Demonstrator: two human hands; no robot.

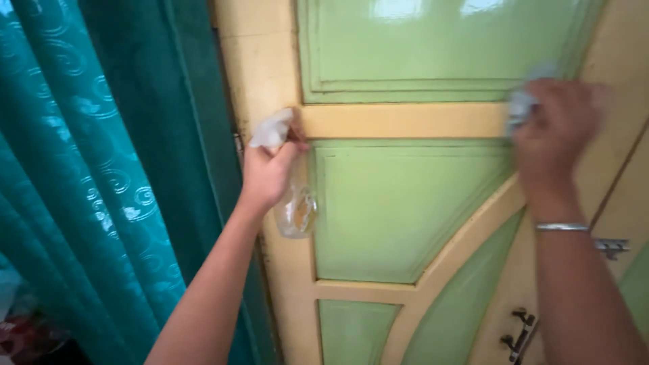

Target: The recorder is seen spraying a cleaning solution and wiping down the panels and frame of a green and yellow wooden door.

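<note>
2 hands: left hand [267, 172] fingers clamped on clear spray bottle [295, 203]; right hand [558, 132] fingers clamped on crumpled cloth [522, 105].

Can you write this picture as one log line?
left hand: holds spray bottle | right hand: presses cloth on cupboard door

Teal curtain [101, 169] just left of the left grip [267, 172]. Metal latch [612, 247] below the right grip [554, 132], dark handle [519, 331] lower.
</note>
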